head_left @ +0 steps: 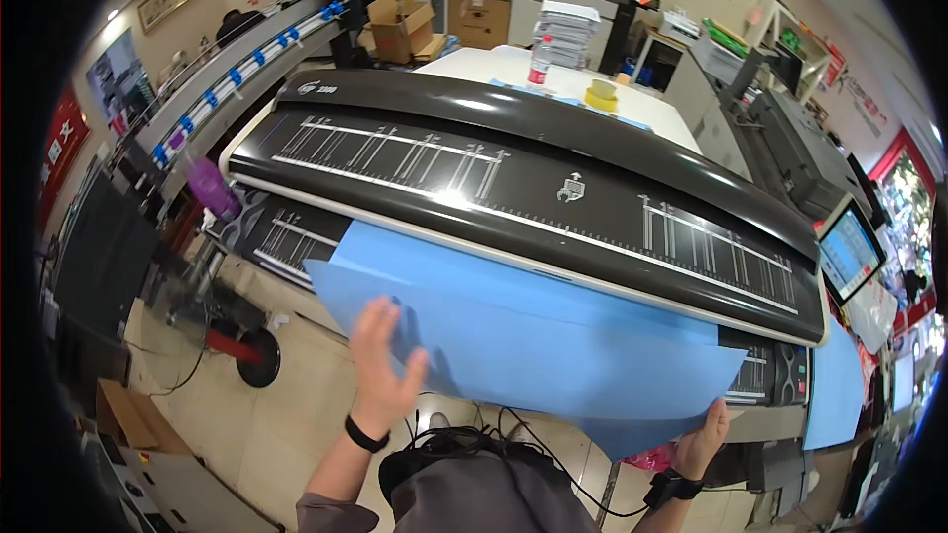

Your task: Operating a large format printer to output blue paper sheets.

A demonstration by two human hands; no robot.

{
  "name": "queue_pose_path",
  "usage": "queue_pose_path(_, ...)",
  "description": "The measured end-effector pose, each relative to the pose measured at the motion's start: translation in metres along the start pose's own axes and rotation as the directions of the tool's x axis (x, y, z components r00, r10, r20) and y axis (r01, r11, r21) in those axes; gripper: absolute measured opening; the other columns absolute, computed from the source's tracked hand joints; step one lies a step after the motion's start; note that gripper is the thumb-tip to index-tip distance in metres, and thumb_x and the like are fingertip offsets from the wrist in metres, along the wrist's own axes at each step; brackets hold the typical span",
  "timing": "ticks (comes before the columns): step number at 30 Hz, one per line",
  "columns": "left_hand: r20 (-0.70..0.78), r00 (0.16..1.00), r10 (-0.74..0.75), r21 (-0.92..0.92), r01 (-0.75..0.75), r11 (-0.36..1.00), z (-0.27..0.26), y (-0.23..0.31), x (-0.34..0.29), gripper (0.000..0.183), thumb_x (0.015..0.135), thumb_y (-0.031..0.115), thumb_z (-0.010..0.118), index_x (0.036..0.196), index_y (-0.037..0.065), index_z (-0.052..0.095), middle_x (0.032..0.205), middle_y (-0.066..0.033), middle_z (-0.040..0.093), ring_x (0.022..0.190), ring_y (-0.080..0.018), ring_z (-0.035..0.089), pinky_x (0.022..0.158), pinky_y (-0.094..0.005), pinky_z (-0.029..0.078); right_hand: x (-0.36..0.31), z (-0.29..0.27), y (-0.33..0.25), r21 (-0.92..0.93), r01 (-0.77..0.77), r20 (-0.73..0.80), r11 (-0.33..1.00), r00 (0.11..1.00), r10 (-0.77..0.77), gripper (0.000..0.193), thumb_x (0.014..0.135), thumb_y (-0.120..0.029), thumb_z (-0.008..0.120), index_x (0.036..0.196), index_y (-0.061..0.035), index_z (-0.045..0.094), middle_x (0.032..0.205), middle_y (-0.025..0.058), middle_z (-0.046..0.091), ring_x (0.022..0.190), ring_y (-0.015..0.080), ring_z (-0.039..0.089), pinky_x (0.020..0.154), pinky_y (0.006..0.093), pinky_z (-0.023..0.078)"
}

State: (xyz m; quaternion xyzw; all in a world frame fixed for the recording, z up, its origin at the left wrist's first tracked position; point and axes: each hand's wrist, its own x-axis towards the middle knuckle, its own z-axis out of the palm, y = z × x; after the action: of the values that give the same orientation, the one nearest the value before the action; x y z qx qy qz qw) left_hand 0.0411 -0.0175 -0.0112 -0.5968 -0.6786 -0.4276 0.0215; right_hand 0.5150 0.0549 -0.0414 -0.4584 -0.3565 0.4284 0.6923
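Observation:
A large blue sheet of paper (513,355) hangs out from the front of a wide black scanner-like machine (434,178). Its near edge curls down toward me. Over the left part of the sheet, my left hand (385,360) is raised with its fingers spread, slightly blurred; whether it touches the paper I cannot tell. At the sheet's lower right corner, my right hand (703,437) pinches the edge. Another blue area of paper (454,262) lies flat above the fold, against the machine's slot.
Left of the machine stand a purple bottle (212,188) and scissors (242,222). A lit screen (851,255) and another blue sheet (835,385) are at the right. Behind, a white table (484,64) bears a water bottle (540,61) and yellow tape (600,96). Black cables (553,479) hang near my waist.

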Motion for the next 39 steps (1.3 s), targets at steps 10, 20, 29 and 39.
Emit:
queue_pose_path(10,0.128,0.992,0.010,0.314,-0.050,0.948,0.054,0.009,-0.016,0.071,0.100,0.047,0.055,0.156,0.008,0.037,0.163,-0.0144,0.034,0.152,-0.0380,0.026,0.121,-0.0598,0.013,-0.011,-0.003,0.001,-0.659,0.234,-0.068,0.715,0.928,-0.367,0.017,0.104,-0.016,0.061,0.108,-0.0008,0.055,0.104,0.0067,0.058,0.090,0.0146,0.054,0.085,0.0306,0.046)
queue_pose_path(20,0.216,0.976,-0.009,0.313,-0.060,0.948,0.039,0.023,-0.006,0.068,0.099,0.048,0.055,0.152,0.007,0.042,0.160,-0.0129,0.038,0.149,-0.0351,0.033,0.121,-0.0590,0.018,-0.055,0.077,0.008,-0.774,0.632,0.625,-0.034,0.755,-0.201,0.056,0.096,-0.038,0.062,0.147,-0.0143,0.053,0.161,0.0171,0.038,0.153,0.0438,0.023,0.123,0.0632,0.010)
queue_pose_path(29,0.153,0.988,0.031,0.210,-0.063,0.976,0.032,0.032,0.037,0.058,0.099,0.041,0.057,0.143,0.004,0.053,0.152,-0.0163,0.049,0.142,-0.0368,0.043,0.119,-0.0502,0.029,-0.035,0.098,-0.007,-0.787,0.600,0.612,-0.140,0.788,-0.063,0.056,0.104,-0.046,0.047,0.147,-0.0116,0.053,0.161,0.0139,0.039,0.153,0.0369,0.027,0.124,0.0561,0.011)
queue_pose_path(39,0.095,0.992,0.084,0.224,-0.103,0.969,0.041,0.026,0.050,0.054,0.096,0.036,0.058,0.139,0.003,0.055,0.148,-0.0172,0.052,0.138,-0.0381,0.046,0.116,-0.0502,0.035,-0.019,0.109,-0.011,-0.778,0.610,0.618,-0.153,0.786,-0.005,0.058,0.106,-0.051,0.039,0.149,-0.0131,0.053,0.160,0.0145,0.041,0.151,0.0389,0.030,0.122,0.0557,0.017)
